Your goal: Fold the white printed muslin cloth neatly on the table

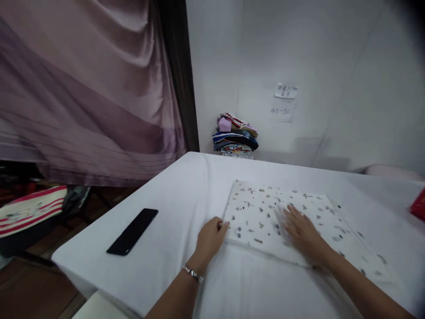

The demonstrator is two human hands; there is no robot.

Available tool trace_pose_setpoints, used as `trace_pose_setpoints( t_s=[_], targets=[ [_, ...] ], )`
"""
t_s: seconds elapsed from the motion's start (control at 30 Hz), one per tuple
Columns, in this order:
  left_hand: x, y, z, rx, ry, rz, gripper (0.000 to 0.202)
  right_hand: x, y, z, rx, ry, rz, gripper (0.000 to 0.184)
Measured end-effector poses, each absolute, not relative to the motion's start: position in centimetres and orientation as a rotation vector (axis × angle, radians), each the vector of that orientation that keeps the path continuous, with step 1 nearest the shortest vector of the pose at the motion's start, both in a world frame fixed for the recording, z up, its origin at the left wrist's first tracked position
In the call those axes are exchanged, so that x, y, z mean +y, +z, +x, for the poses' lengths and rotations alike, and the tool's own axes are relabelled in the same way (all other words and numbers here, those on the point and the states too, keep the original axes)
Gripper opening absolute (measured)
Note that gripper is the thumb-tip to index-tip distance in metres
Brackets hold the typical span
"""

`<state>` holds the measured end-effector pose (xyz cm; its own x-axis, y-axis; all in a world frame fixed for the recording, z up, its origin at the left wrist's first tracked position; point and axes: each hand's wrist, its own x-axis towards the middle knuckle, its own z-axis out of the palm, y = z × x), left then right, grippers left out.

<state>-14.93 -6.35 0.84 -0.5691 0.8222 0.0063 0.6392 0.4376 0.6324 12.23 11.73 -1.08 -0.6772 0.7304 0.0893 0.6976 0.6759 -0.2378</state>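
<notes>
A white cloth (252,217) printed with small grey and brown motifs lies folded flat on the white-covered table. At its near left corner, my left hand (211,235) has its fingers curled and closed on the cloth's edge; a metal bracelet circles that wrist. My right hand (303,232) rests palm down on the middle of the cloth, fingers stretched out and slightly blurred by motion. On the right, a part of the cloth spreads out past my right forearm.
A black phone (133,231) lies on the table's left side. Folded clothes (235,137) are stacked behind the far edge, near a wall with paper notes (283,102). Pinkish curtains (99,88) hang at left. A red object (419,206) sits at the right edge.
</notes>
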Motion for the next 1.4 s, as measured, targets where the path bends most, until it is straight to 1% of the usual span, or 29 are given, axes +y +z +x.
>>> trace_pose_setpoints(
  t_s=[0.17, 0.27, 0.37, 0.53, 0.6, 0.67, 0.77, 0.87, 0.93, 1.0, 1.1, 1.17, 1.2, 1.27, 1.33, 1.4],
  targets=[
    [-4.5, 1.1, -15.0, 2.422, 0.765, 1.368, 0.038, 12.4, -1.0, 10.8, -2.822, 0.343, -1.253, 0.063],
    [-2.6, 1.4, -15.2, 2.374, 0.753, 1.345, 0.037, 12.8, -0.4, 10.2, -2.749, 0.321, -1.264, 0.058],
    [-0.6, 1.6, -15.5, 2.321, 0.791, 1.183, 0.039, 13.2, -0.2, 9.5, -2.702, 0.267, -1.264, 0.054],
    [0.9, 2.5, -16.0, 2.171, 0.866, 0.886, 0.031, 13.4, -1.7, 8.9, -2.727, 0.312, -1.254, 0.055],
    [1.0, 3.0, -16.1, 2.118, 0.854, 0.842, 0.031, 13.4, -2.1, 8.9, -2.719, 0.31, -1.254, 0.055],
    [0.9, 3.7, -16.2, 1.996, 0.89, 0.727, 0.03, 13.3, -2.2, 9.0, -2.715, 0.309, -1.256, 0.056],
    [1.2, 5.1, -16.1, 1.74, 1.004, 0.553, 0.024, 13.3, -1.9, 9.0, -2.71, 0.331, -1.248, 0.055],
    [2.6, 7.6, -15.4, 1.565, 1.013, 0.6, 0.022, 13.3, -1.7, 9.0, -2.69, 0.388, -1.23, 0.053],
    [4.3, 9.9, -14.3, 1.508, 0.994, 0.67, 0.021, 13.6, -1.4, 9.0, -2.643, 0.483, -1.219, 0.052],
    [6.6, 12.4, -12.1, 1.464, 1.005, 0.823, 0.018, 14.0, -0.9, 9.2, -2.487, 0.69, -1.219, 0.05],
    [10.9, 15.7, -6.9, 1.47, 0.913, 1.144, 0.014, 14.9, 0.8, 10.4, -1.978, 1.174, -1.139, 0.05],
    [13.9, 16.6, -2.1, 1.537, 0.848, 1.368, 0.012, 15.7, 2.1, 12.3, -1.591, 1.468, -0.985, 0.053],
    [15.3, 16.6, 0.5, 1.586, 0.781, 1.478, 0.01, 16.0, 2.7, 13.7, -1.438, 1.568, -0.911, 0.055],
    [17.4, 15.3, 5.7, 1.601, 0.706, 1.505, 0.01, 16.6, 3.3, 16.9, -1.236, 1.662, -0.847, 0.058],
    [18.3, 12.8, 10.4, 1.606, 0.649, 1.494, 0.014, 17.0, 3.0, 20.3, -1.166, 1.657, -0.908, 0.061],
    [18.0, 9.7, 13.7, 1.58, 0.624, 1.456, 0.023, 17.0, 2.1, 23.2, -1.214, 1.623, -1.014, 0.07]
  ],
)
